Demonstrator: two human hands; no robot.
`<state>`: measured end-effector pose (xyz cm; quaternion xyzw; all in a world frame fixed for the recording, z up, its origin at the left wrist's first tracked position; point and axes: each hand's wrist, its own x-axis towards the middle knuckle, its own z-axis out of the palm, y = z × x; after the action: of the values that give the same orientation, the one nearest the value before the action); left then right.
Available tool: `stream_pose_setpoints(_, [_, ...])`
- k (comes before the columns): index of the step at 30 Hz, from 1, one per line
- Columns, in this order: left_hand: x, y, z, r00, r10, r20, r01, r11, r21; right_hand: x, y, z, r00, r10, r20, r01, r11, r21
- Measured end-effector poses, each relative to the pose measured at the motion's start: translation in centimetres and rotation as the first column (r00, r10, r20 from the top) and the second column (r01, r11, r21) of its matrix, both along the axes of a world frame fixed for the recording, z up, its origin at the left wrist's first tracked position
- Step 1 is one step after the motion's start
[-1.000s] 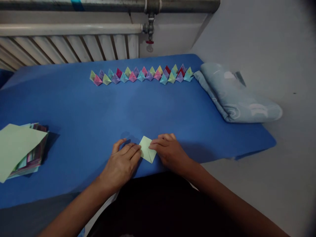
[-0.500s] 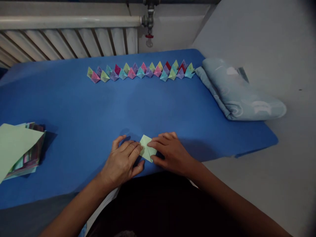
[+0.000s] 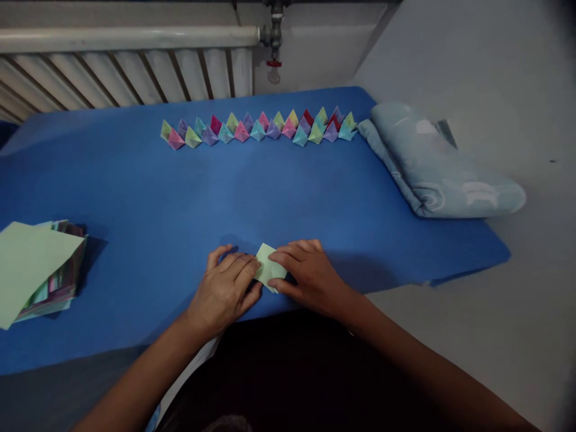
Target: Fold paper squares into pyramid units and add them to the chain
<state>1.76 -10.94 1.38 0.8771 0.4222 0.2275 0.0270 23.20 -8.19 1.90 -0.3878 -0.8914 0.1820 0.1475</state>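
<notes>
A small pale green folded paper [image 3: 266,273] lies near the front edge of the blue surface, between my two hands. My left hand [image 3: 227,288] presses on its left side, fingertips on the paper and index finger bent up and away. My right hand [image 3: 308,270] pinches the paper's right side, with thumb below and fingers above a flap. Part of the paper is hidden under the fingers of both hands.
Folded paper pieces [image 3: 256,131] in many colours stand in rows along the back of the blue surface [image 3: 189,192]. A stack of coloured paper sheets [image 3: 40,258] lies at left. A rolled blanket [image 3: 441,174] rests at right; a radiator [image 3: 126,60] stands behind.
My right thumb has moved up and inward onto the paper, and the right flap is now bent between thumb and fingers. My left hand stays on the left side.
</notes>
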Motion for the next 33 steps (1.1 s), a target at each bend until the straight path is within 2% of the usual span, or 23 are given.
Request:
stream_pose_setpoints(7, [0.3,0.1,-0.7,0.997,0.054,0.048,-0.056,0.997,0.045,0.2,0.0,-0.1,0.997,-0.017,-0.072,0.013,0.999,-0.051])
stream_pose_setpoints(15, [0.3,0.0,-0.8,0.996,0.074,0.052,-0.075,0.997,0.022,-0.8,-0.1,-0.7,0.994,-0.091,-0.066,0.092,0.996,0.009])
stream_pose_setpoints(21, [0.2,0.1,-1.0,0.989,0.116,0.089,-0.112,0.993,-0.044,-1.3,-0.1,-1.0,0.984,-0.155,-0.09,0.158,0.987,0.032])
stream_pose_setpoints(33, [0.5,0.0,-1.4,0.947,0.283,0.151,-0.257,0.951,-0.171,-2.4,-0.2,-1.2,0.939,-0.296,-0.173,0.292,0.955,-0.05])
